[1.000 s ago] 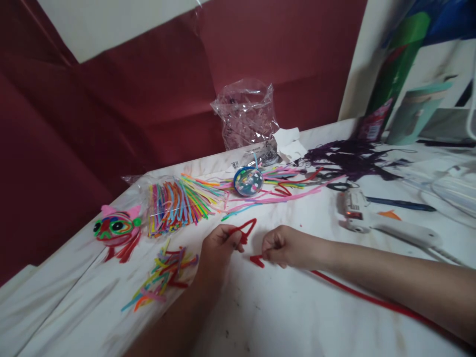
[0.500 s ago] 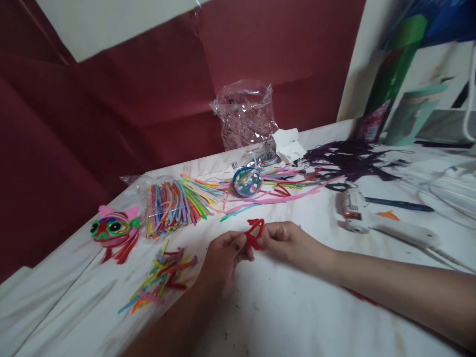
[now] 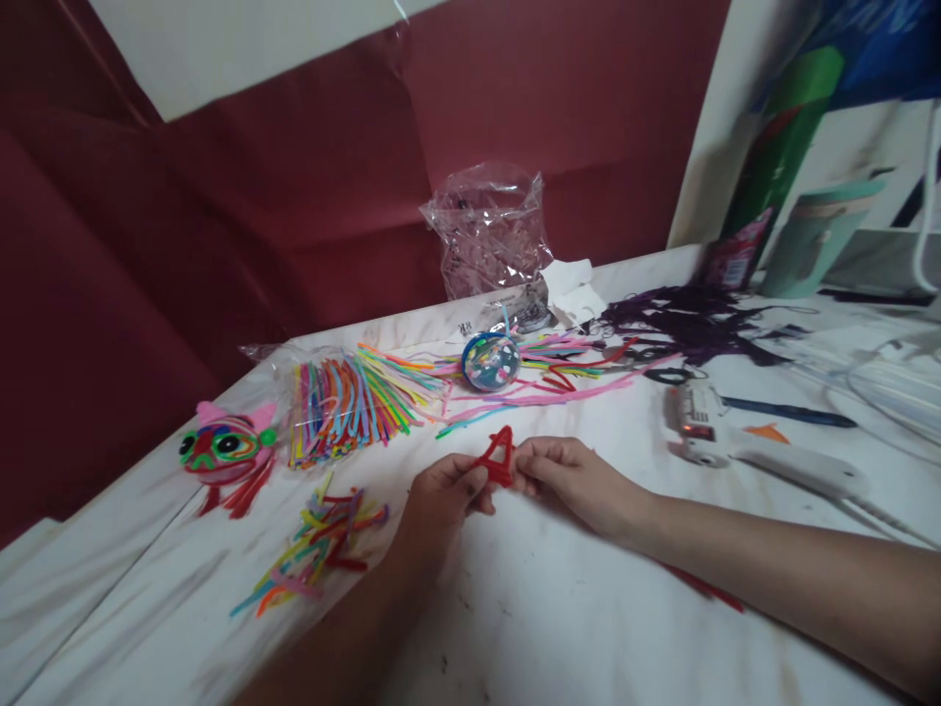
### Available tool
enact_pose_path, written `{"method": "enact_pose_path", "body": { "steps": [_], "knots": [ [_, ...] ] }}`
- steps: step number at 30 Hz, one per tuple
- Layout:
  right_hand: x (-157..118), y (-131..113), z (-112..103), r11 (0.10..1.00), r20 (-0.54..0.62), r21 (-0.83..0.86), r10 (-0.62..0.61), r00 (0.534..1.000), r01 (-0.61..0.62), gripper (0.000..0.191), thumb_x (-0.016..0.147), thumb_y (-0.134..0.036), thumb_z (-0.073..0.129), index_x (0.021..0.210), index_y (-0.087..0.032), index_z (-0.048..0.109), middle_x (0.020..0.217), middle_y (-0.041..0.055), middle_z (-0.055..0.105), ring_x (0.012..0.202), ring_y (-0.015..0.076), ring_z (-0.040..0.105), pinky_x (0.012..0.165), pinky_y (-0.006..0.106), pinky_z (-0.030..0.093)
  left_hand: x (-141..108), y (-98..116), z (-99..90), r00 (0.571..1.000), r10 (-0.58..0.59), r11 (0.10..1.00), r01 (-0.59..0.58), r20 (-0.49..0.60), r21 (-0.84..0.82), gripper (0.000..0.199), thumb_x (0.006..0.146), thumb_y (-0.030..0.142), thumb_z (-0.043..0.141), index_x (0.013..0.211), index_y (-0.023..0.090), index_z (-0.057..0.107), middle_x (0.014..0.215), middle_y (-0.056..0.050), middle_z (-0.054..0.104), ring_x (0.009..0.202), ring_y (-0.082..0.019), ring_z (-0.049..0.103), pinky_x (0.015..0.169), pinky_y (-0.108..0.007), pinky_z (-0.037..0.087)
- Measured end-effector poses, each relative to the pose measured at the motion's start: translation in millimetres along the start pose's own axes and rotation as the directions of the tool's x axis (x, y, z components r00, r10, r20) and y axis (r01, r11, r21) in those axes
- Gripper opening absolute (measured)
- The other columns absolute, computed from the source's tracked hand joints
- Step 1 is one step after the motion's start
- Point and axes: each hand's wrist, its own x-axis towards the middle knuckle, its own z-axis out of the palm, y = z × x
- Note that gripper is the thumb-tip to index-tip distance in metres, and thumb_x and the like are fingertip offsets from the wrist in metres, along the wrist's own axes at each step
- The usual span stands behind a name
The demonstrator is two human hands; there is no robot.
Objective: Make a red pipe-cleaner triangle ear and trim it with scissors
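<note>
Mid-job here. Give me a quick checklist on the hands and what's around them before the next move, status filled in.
1. Left hand holds the red bent piece: ok, pinched between thumb and fingers.
2. Right hand has a firm grip on that piece: cannot tell, fingertips partly hidden.
3. Glue gun apart from both hands: ok.
4. Glue gun's tip cool: cannot tell.
5. Red strand fully in view: not ok, right forearm covers part.
</note>
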Motion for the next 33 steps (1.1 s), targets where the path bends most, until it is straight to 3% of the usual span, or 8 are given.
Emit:
{"method": "enact_pose_path", "body": {
  "steps": [9, 12, 16, 18, 20, 23, 26, 33],
  "knots": [
    [-5, 3, 4, 0.994, 0.065, -0.059, -0.085, 0.994, 0.089, 0.023, 0.073, -0.037, 0.059, 0.068, -0.016, 0.051, 0.065, -0.0012, 0.057, 0.062, 0.0107, 0.050, 0.059, 0.023, 0.037, 3, -7, -4.4, 1.000, 0.014, 1.000, -0.015, 0.023, 0.025, 0.013, 0.069, 0.025, 0.061, 0.068, 0.012, 0.059, 0.053, 0.001, 0.056, 0.050, -0.009, 0.049, 0.055, -0.022, 0.037],
    [-6, 3, 4, 0.961, 0.039, -0.211, -0.173, 0.984, 0.178, 0.023, 0.078, -0.036, 0.054, 0.067, -0.016, 0.053, 0.064, 0.0002, 0.057, 0.062, 0.0120, 0.052, 0.061, 0.025, 0.040, 1, -6, -3.4, 1.000, 0.016, 1.000, -0.017, 0.025, 0.021, 0.012, 0.068, 0.023, 0.063, 0.072, 0.012, 0.060, 0.054, 0.001, 0.057, 0.051, -0.009, 0.050, 0.056, -0.023, 0.038],
    [-10, -3, -1, 0.712, 0.074, -0.580, -0.439, 0.896, 0.396, 0.016, 0.083, -0.024, 0.047, 0.077, -0.017, 0.060, 0.068, 0.0026, 0.058, 0.067, 0.0138, 0.054, 0.064, 0.026, 0.043, -3, 0, 1.6, 0.999, 0.036, 0.992, -0.034, 0.015, -0.119, 0.019, 0.071, 0.031, 0.059, 0.069, 0.012, 0.059, 0.060, -0.001, 0.059, 0.050, -0.010, 0.051, 0.054, -0.024, 0.038],
    [-12, -6, -3, 0.560, 0.171, -0.650, -0.551, 0.816, 0.514, 0.017, 0.083, -0.018, 0.045, 0.081, -0.018, 0.062, 0.071, 0.0040, 0.059, 0.072, 0.0147, 0.055, 0.069, 0.027, 0.044, -3, 3, 3.0, 1.000, 0.003, 0.992, -0.001, 0.021, -0.125, 0.019, 0.067, 0.030, 0.063, 0.066, 0.011, 0.059, 0.055, -0.001, 0.058, 0.048, -0.010, 0.051, 0.053, -0.024, 0.038],
    [-12, -7, -3, 0.501, 0.216, -0.657, -0.591, 0.777, 0.563, 0.018, 0.084, -0.017, 0.044, 0.084, -0.019, 0.062, 0.074, 0.0046, 0.061, 0.075, 0.0148, 0.055, 0.071, 0.027, 0.044, -3, 2, 2.7, 0.999, -0.028, 0.994, 0.030, 0.019, -0.101, 0.016, 0.061, 0.024, 0.068, 0.065, 0.012, 0.058, 0.051, 0.001, 0.056, 0.047, -0.009, 0.051, 0.052, -0.023, 0.037],
    [-11, -6, -2, 0.616, 0.062, -0.645, -0.547, 0.835, 0.452, 0.016, 0.082, -0.021, 0.047, 0.093, -0.018, 0.059, 0.084, 0.0064, 0.062, 0.078, 0.0154, 0.056, 0.071, 0.028, 0.045, -1, 0, 1.1, 1.000, 0.013, 0.999, -0.014, -0.021, -0.051, 0.014, 0.058, 0.018, 0.068, 0.068, 0.013, 0.058, 0.050, 0.003, 0.057, 0.047, -0.008, 0.052, 0.053, -0.022, 0.037],
    [-10, -6, 0, 0.805, -0.105, -0.542, -0.352, 0.930, 0.243, 0.016, 0.081, -0.028, 0.047, 0.085, -0.017, 0.058, 0.079, 0.0048, 0.062, 0.071, 0.0150, 0.055, 0.065, 0.027, 0.044, -2, 1, 1.3, 0.994, 0.078, 0.997, -0.076, -0.074, 0.028, 0.011, 0.059, 0.015, 0.065, 0.068, 0.014, 0.058, 0.049, 0.003, 0.057, 0.048, -0.008, 0.050, 0.054, -0.021, 0.036],
    [-9, -8, 6, 0.984, 0.021, -0.172, -0.048, 0.999, 0.051, 0.021, 0.073, -0.034, 0.056, 0.063, -0.015, 0.055, 0.058, -0.0017, 0.053, 0.053, 0.0092, 0.045, 0.052, 0.022, 0.036, -4, 4, 2.5, 0.993, 0.095, 0.980, -0.082, -0.069, 0.181, 0.012, 0.059, 0.018, 0.064, 0.069, 0.014, 0.058, 0.050, 0.003, 0.055, 0.050, -0.009, 0.049, 0.053, -0.022, 0.036]
  ]
}}
